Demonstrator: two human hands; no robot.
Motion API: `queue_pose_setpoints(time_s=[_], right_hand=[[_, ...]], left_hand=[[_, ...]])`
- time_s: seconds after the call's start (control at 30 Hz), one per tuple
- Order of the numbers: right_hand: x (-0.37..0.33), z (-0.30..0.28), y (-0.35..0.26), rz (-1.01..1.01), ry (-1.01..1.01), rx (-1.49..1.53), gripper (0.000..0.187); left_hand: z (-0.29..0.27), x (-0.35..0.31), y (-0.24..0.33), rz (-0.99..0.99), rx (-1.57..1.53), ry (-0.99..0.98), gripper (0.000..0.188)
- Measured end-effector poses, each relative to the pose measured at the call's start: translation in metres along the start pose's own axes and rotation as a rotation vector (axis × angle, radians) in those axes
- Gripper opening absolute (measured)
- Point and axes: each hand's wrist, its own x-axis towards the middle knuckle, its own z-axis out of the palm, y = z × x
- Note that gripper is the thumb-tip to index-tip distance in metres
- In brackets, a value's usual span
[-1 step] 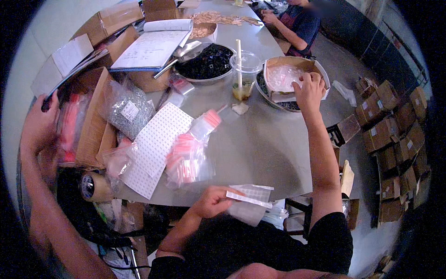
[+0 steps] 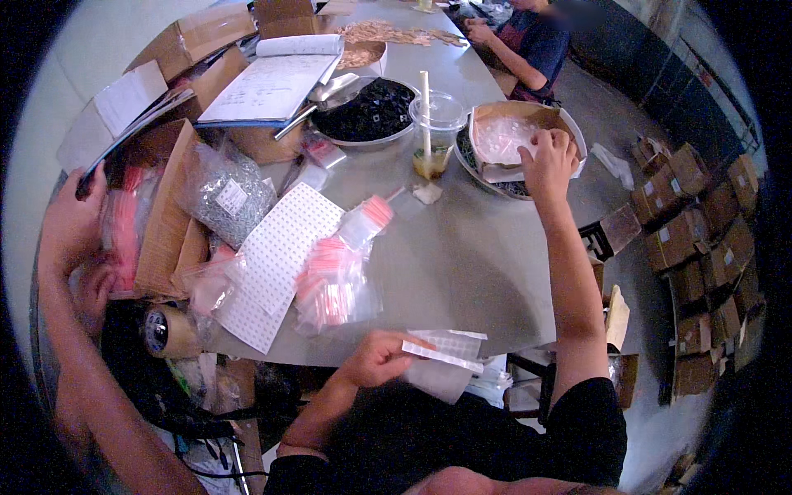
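Observation:
My left hand (image 2: 378,358), low at the table's front edge, is closed on a folded sheet of round clear stickers (image 2: 441,363). My right hand (image 2: 551,162) reaches into a small white-lined cardboard box (image 2: 501,172) with its fingers bent down. Small clear plastic pieces (image 2: 503,139) lie in that box, which rests on a round bowl (image 2: 474,169) of dark items. What the right fingertips touch is hidden. Between my arms lies a pile of small clear bags with red strips (image 2: 326,276), beside a white sheet of printed labels (image 2: 276,264).
Another person's hand (image 2: 74,219) grips a dark flat object by the carton (image 2: 169,210) at left. A drink cup with a straw (image 2: 433,136), a basin of black parts (image 2: 367,115), a bag of metal pieces (image 2: 231,194) and tape (image 2: 169,330) stand around. Someone (image 2: 528,49) sits far right.
The other person's lower hand at left has come more into sight beside the carton. My own hands stay in place.

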Motion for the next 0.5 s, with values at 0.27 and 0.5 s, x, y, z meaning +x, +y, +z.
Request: queue_pose_setpoints(time_s=[0.27,0.5], right_hand=[[-0.111,-0.05,-0.149,-0.741,-0.953,1.039,0.047],[-0.158,-0.051,-0.225,-1.316,-0.651,1.114,0.056]], left_hand=[[-0.001,-0.004,0.006,0.029,-0.065,-0.126,0.033],[0.0,-0.002,0.009,0.038,-0.052,-0.237,0.034]])
